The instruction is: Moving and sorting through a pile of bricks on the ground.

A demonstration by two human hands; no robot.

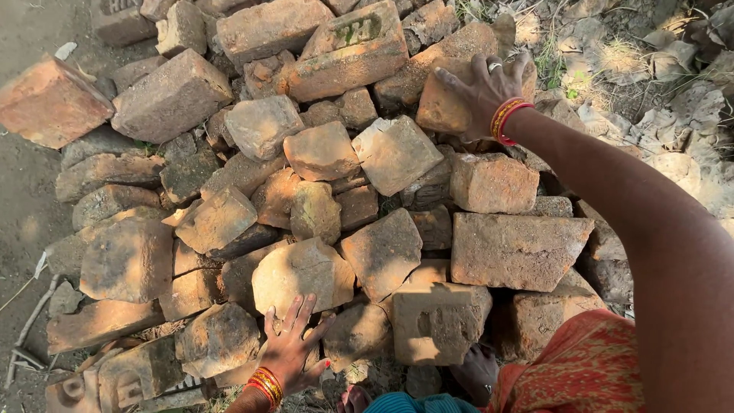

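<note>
Two hands on a heap of broken bricks.
Right hand (480,93) grips a brick (447,103) at the top; left hand (290,348) rests flat, fingers spread, on rubble (302,271) over bare dirt (23,191).

The place is outdoors, and warm low sunlight falls from the side, so the ground shows bright patches and long dark shadows. To the left of the hands lies bare grey-brown earth (23,191) with a few thin dry sticks (27,325) on it. Beyond the right hand and to its right, the ground is covered with dry pale leaves (673,115) and some small green grass blades (562,73).
</note>
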